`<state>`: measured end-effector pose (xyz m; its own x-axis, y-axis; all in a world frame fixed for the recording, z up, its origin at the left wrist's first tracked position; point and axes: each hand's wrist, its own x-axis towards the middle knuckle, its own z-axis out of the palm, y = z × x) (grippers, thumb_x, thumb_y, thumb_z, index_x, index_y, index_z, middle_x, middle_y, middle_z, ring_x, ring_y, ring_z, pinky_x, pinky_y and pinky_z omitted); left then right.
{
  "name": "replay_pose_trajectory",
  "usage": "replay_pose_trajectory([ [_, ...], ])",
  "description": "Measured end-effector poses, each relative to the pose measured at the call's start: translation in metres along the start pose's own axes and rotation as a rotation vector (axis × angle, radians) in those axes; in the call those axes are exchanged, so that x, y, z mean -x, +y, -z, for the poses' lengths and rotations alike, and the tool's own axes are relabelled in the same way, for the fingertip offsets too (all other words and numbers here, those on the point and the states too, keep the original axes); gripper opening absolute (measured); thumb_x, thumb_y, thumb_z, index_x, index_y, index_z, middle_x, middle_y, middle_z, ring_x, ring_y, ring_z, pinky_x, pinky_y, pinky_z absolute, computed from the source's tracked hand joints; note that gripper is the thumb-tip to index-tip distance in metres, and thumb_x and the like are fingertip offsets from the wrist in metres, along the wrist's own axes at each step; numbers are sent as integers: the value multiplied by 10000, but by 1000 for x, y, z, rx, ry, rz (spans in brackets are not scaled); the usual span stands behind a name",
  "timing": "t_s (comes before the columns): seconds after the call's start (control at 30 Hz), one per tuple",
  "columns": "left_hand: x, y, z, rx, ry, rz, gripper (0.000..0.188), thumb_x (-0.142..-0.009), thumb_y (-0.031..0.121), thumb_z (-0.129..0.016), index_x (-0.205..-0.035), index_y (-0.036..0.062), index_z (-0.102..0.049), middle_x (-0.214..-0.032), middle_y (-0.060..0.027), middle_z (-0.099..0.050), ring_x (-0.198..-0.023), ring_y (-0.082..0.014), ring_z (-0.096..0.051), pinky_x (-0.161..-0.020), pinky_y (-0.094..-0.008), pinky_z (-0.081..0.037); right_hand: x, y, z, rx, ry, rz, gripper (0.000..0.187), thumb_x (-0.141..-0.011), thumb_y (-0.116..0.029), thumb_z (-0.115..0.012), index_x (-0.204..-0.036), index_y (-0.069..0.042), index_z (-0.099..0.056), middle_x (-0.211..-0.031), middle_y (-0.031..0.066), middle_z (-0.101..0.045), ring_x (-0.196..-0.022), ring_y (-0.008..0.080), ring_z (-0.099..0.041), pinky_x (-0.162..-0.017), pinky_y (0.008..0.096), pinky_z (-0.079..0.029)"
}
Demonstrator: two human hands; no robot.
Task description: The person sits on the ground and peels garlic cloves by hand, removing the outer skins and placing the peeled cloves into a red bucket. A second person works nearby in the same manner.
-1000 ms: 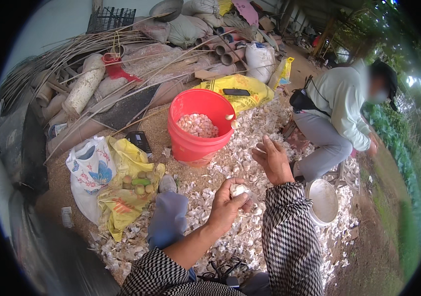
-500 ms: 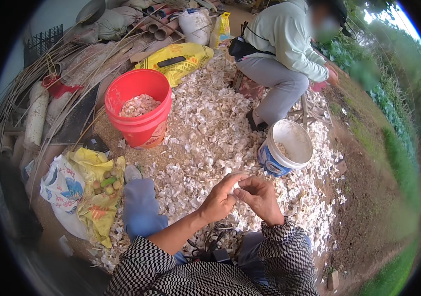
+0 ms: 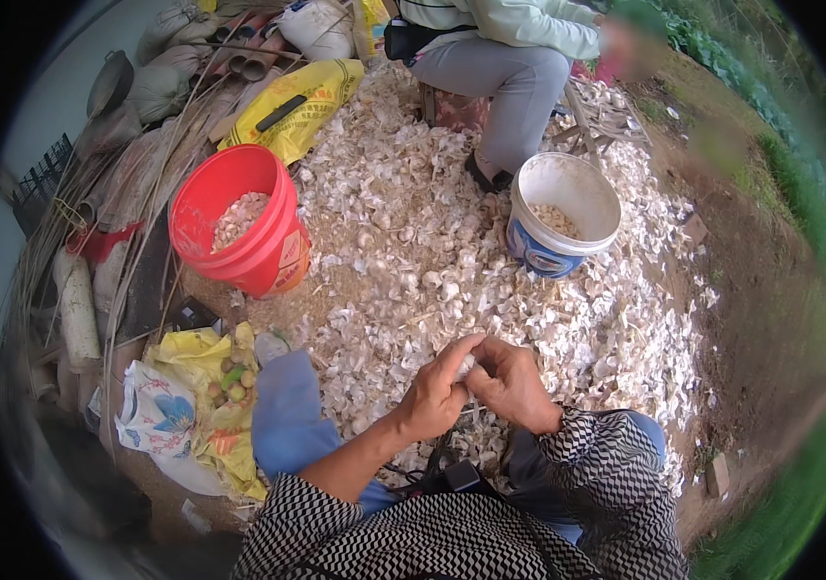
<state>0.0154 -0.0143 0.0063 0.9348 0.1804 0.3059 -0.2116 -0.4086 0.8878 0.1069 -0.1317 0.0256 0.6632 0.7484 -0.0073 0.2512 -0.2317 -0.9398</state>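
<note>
My left hand and my right hand meet in front of me, fingers curled together around a small white piece of garlic. Most of the piece is hidden behind my fingers and thumbs. Below and beyond them, garlic bulbs and loose papery skins cover the ground. A red bucket with garlic cloves in its bottom stands ahead to the left. Ahead to the right is a white bucket with a blue label, also partly filled with cloves.
Another person sits at the far side on a low stool. A yellow sack lies behind the red bucket. Plastic bags with round fruit rest by my left leg. Poles and pipes pile up at left; bare soil runs along the right.
The view has tilted down and shifted, so both buckets and the other person appear higher. My hands stay together on the garlic, the right one turned slightly.
</note>
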Motion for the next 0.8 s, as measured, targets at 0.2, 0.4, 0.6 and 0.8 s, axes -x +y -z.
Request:
replay_pose_trajectory([
  [0.2,-5,8,-2,703,-7,501,510,-804,-44,-447,-1301,20,-356,-1165,-90,-536,-616,-38,-507,-514,-171,-419,-3,11,8,-357,-37,-348,197,-770,-58,-499,-925,34,-580,-646,46,-574,-524,86,-486,-478,245,-402],
  [0.4,-5,0,-4,450,-28,391,501,-827,-63,-448,-1307,37,-348,-988,-34,-539,-622,-32,-488,-512,-167,-408,-1,-5,14,-9,-102,-153,321,-754,-176,-617,-964,62,-567,-638,142,-608,-560,162,-593,-517,278,-460],
  [0.6,0,-17,-12,312,8,149,491,-822,-73,-460,-1295,15,-360,-1011,-64,-539,-627,-55,-509,-515,-192,-434,1,-5,4,92,-74,45,244,-743,-105,-578,-898,83,-564,-655,188,-613,-590,224,-631,-517,323,-488],
  [0.8,6,-5,-9,315,-57,401,479,-844,-57,-452,-1306,-3,-337,-1014,-61,-542,-694,-62,-528,-560,-205,-458,-1,-6,2,149,-111,20,187,-777,-55,-506,-867,105,-546,-655,214,-602,-530,234,-622,-526,309,-495],
])
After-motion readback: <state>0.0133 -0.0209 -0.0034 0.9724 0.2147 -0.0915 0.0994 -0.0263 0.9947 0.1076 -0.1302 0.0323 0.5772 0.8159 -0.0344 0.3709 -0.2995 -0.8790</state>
